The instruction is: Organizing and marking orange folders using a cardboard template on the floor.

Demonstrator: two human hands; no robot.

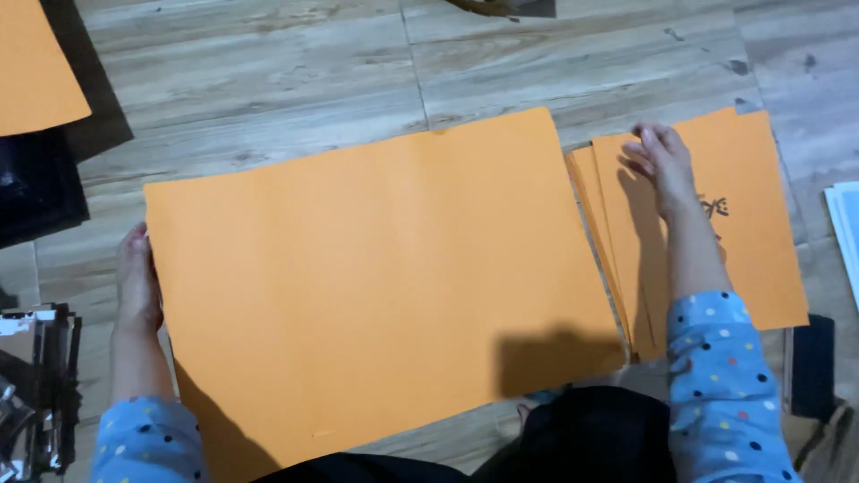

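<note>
Gripping the left edge of the big orange sheet, your left hand is curled around that edge, thumb side on top, fingers tucked under and out of sight; clamped on the paper as far as I can tell. The sheet lies flat on the wood-plank floor, tilted slightly, right end higher in view, and its right edge overlaps the stack beside it.

Your right hand is open, fingers spread loosely and resting flat on top of the stack of orange sheets. It presses on the stack, not closed around anything. The two hands are well apart, one at each side of the big sheet.

The stack sits just right of the big sheet, edges fanned along its left side. A small black printed mark shows on the top sheet next to your wrist; too small to read.

Both sleeves are blue with coloured dots. Another orange sheet lies at top left over something dark. White paper pokes in at the right edge. A metal-and-black object sits at lower left; can't tell what it is.
</note>
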